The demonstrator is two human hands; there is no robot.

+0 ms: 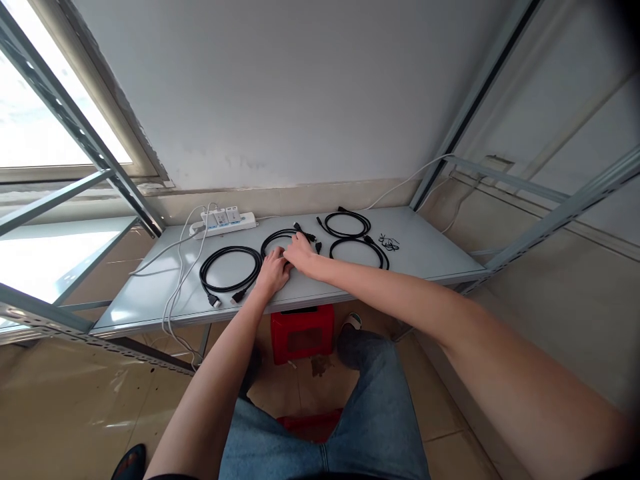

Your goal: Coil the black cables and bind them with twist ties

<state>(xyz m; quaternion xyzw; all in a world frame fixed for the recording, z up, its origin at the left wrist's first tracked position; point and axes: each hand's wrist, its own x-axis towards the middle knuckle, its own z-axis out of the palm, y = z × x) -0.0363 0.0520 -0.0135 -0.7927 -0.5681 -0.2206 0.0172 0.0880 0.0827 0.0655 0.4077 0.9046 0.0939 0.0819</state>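
Several coiled black cables lie on a grey metal shelf [425, 257]. My left hand [273, 272] rests palm down at the lower edge of the middle coil [278, 237], fingers curled on the cable. Beside it, my right hand [300, 253] also lies on that coil, fingers pressed on the cable near its plugs [311, 237]. A larger coil [230, 268] sits to the left, and two more coils, one behind [347, 224] and one in front [359, 248], sit to the right.
A white power strip [223, 221] with adapters and white leads sits at the shelf's back left. Small black ties [389, 243] lie to the right. A red stool [302, 332] stands under the shelf. Metal frame posts flank both sides.
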